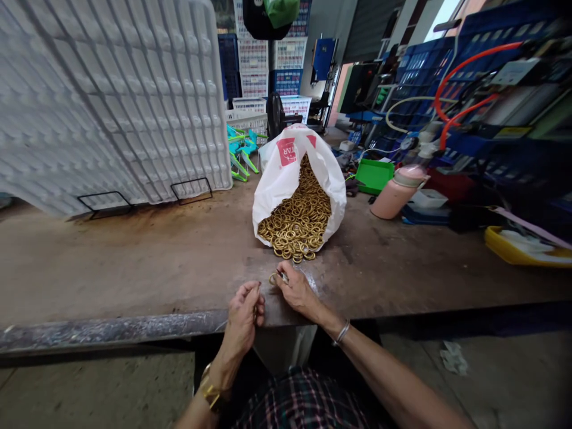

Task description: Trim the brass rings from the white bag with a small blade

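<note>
A white bag (269, 196) lies on its side on the worktable (179, 256), its mouth facing me. Many brass-coloured rings (297, 220) fill it and spill a little onto the tabletop. Just in front of the pile, my right hand (295, 291) pinches one brass ring (272, 278) between thumb and fingertips. My left hand (245, 310) is closed beside it, near the table's front edge, with thumb and forefinger pressed together. Its curled fingers hide most of what may be inside; a small brass-coloured glint shows there.
Stacked white ribbed trays (170, 101) stand at the left, braced by black wire stands (192, 189). On the right are a pink bottle (395, 193), a green tray (374, 176) and a yellow tray (518, 250). Plastic crates (254, 59) are piled behind.
</note>
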The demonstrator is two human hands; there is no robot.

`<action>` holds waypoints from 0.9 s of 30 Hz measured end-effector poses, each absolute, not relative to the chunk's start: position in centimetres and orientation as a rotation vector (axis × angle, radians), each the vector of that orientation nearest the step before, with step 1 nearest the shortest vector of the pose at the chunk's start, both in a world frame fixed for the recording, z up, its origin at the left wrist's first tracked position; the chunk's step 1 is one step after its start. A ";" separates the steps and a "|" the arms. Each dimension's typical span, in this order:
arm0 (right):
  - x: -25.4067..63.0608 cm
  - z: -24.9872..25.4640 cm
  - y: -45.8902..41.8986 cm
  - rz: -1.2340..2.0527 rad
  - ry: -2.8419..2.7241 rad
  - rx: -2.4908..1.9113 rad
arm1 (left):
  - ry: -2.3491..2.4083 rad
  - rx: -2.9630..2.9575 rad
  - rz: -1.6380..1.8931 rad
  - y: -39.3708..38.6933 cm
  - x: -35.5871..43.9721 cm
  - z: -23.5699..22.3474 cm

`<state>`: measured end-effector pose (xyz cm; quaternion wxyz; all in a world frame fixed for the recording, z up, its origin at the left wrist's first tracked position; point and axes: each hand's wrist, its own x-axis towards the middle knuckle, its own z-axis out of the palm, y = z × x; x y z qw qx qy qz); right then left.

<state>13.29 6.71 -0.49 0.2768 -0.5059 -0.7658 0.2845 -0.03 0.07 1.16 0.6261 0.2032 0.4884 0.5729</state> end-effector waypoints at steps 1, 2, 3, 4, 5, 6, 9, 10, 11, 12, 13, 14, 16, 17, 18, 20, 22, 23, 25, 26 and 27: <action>13.1 -0.4 6.3 0.830 -2.018 -1.297 | 1.148 0.500 1.301 0.1 0.0 1.2; 12.8 -0.3 5.9 0.891 -1.991 -1.244 | 1.165 0.532 1.282 0.2 -0.1 1.1; 12.6 -0.3 5.6 0.945 -1.969 -1.206 | 1.176 0.560 1.262 0.2 -0.1 1.0; 12.4 -0.2 5.3 0.997 -1.945 -1.185 | 1.189 0.582 1.246 0.2 -0.1 0.9; 12.2 -0.2 5.1 1.047 -1.919 -1.180 | 1.206 0.599 1.237 0.1 -0.2 0.7; 12.1 -0.3 5.0 1.100 -1.890 -1.180 | 1.228 0.616 1.233 0.1 -0.2 0.6; 11.9 -0.4 5.1 1.240 -1.822 -1.192 | 1.307 0.707 1.226 0.0 -0.2 0.4; 11.9 -0.4 5.2 1.259 -1.813 -1.202 | 1.327 0.747 1.218 0.0 -0.2 0.3; 11.9 -0.4 5.3 1.262 -1.811 -1.214 | 1.340 0.780 1.205 -0.1 -0.1 0.3; 11.9 -0.3 5.3 1.255 -1.812 -1.230 | 1.346 0.795 1.194 -0.1 -0.1 0.4; 11.9 -0.3 5.4 1.242 -1.815 -1.247 | 1.343 0.791 1.183 -0.1 0.0 0.4; 11.9 -0.3 5.5 1.229 -1.817 -1.260 | 1.331 0.773 1.171 -0.1 0.0 0.5; 11.9 -0.3 5.5 1.211 -1.819 -1.272 | 1.283 0.730 1.133 -0.1 0.1 0.7; 11.9 -0.4 5.5 1.200 -1.820 -1.274 | 1.253 0.713 1.112 -0.1 0.1 0.8; 12.0 -0.4 5.5 1.190 -1.821 -1.272 | 1.221 0.704 1.095 -0.2 0.1 0.9; 12.0 -0.6 5.4 1.179 -1.819 -1.271 | 1.163 0.694 1.079 -0.2 0.0 0.9; 12.1 -0.6 5.4 1.188 -1.814 -1.267 | 1.116 0.686 1.086 -0.3 -0.1 0.9; 12.1 -0.6 5.4 1.196 -1.810 -1.266 | 1.095 0.682 1.092 -0.3 -0.2 0.9; 12.0 -0.6 5.3 1.210 -1.807 -1.258 | 1.061 0.671 1.101 -0.3 -0.3 0.7; 12.0 -0.5 5.3 1.214 -1.808 -1.256 | 1.050 0.666 1.105 -0.3 -0.4 0.7; 11.9 -0.5 5.3 1.216 -1.809 -1.256 | 1.043 0.663 1.108 -0.3 -0.4 0.6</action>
